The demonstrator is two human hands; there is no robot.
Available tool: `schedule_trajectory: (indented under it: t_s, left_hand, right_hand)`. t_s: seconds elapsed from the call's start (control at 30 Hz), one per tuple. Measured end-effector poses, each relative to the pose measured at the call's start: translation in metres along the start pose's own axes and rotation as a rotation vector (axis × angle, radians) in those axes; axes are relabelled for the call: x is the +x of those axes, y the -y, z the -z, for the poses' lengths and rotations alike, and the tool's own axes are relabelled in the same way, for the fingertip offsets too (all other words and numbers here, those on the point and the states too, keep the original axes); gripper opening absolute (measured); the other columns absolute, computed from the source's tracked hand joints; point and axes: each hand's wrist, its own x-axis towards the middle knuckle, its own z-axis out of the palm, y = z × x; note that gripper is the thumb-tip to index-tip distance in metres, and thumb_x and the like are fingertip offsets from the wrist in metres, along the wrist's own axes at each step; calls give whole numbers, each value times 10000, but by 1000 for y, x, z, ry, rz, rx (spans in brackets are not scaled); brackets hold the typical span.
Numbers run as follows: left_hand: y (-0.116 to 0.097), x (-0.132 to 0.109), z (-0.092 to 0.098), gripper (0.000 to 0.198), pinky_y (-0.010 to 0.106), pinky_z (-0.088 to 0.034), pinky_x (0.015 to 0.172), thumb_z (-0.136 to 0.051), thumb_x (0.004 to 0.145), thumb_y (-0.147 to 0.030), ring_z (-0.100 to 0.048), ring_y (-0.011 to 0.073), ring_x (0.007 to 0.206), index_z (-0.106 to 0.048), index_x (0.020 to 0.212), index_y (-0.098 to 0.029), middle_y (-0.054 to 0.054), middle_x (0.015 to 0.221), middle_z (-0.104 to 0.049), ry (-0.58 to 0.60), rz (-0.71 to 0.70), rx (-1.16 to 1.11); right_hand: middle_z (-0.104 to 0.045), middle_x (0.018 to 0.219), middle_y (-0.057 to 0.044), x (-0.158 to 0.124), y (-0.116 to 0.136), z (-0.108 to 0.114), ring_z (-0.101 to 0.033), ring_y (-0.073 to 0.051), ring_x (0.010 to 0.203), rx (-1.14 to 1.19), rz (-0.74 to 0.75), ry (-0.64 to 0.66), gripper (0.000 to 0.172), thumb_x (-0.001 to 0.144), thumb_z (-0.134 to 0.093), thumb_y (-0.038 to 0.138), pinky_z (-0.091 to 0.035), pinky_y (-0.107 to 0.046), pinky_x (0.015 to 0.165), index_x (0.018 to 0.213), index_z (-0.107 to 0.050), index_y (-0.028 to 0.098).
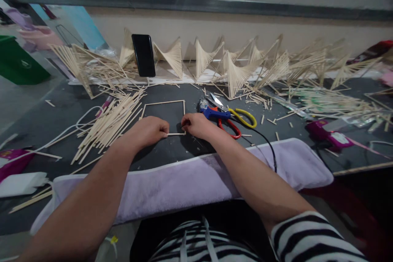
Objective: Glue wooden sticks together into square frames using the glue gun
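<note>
A square frame of thin wooden sticks (166, 102) lies on the dark table in front of me. My left hand (152, 128) is closed, pinching the near stick of the frame between thumb and fingertips. At the near right corner, my right hand (195, 125) has its fingers curled together on the frame; its fingertips are partly hidden. Just right of that hand rest a blue glue gun (215, 113), scissors with yellow handles (245, 118) and a red-handled tool (233, 129). A pile of loose sticks (113, 120) lies to the left.
Several twisted stick structures (236, 73) stand along the wall, with a black phone (143, 55) upright among them. A lilac cloth (178, 184) covers the table's front edge. A cable (270, 143) runs from the glue gun; a magenta device (331, 135) sits at right.
</note>
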Motion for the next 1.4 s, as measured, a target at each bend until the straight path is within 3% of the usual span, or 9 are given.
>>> schedule_trajectory:
  t_s: [0.8,1.4]
  left_hand:
    - [1,1,-1,211,238,-367,647,-515,745,-271,-586,165,770,-701,841,-244,16,845,-706,-2,-8,-18]
    - [3,2,-3,195,227,-361,637,-514,749,-287,-578,155,744,-687,822,-237,8,798,-688,6,-26,-49]
  right_hand:
    - [-666,773,-11,-2,2,4,-574,-101,697,18,-7,8,147,720,-651,118,-387,-180,609,859,-672,159]
    - [-663,760,-1,-1,2,3,-574,-93,684,20,-22,20,154,711,-654,110,-391,-168,599,856,-671,158]
